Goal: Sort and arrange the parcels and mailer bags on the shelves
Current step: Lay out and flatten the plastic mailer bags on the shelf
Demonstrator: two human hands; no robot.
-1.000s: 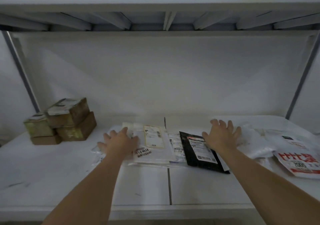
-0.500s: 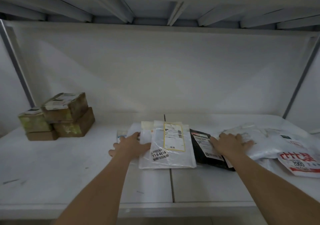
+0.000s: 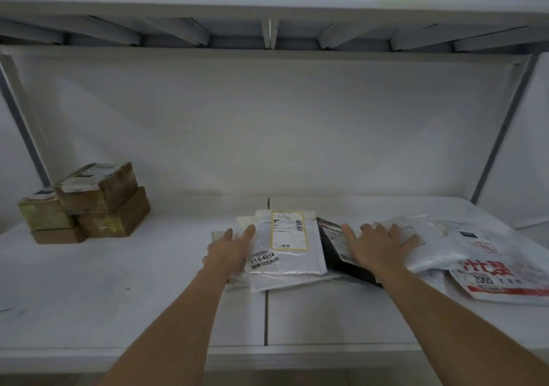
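A white mailer bag (image 3: 289, 252) with a yellow-framed label lies on top of a small stack of flat mailers in the middle of the white shelf (image 3: 118, 281). My left hand (image 3: 230, 250) rests flat against the stack's left edge, fingers apart. A black mailer bag (image 3: 335, 255) leans at the stack's right side. My right hand (image 3: 377, 244) lies flat, fingers spread, across the black bag and the edge of crumpled white bags (image 3: 439, 246). A white bag with red print (image 3: 502, 278) lies at the far right.
Several brown cardboard parcels (image 3: 89, 204) are stacked at the back left of the shelf. A seam (image 3: 266, 317) splits the shelf board in the middle. The upper shelf's ribbed underside (image 3: 267, 35) hangs overhead; grey uprights stand at both sides.
Both hands have slid the mailers rightward and closer together. The white stack now overlaps the black bag, and my right hand has moved onto the crumpled white bags.
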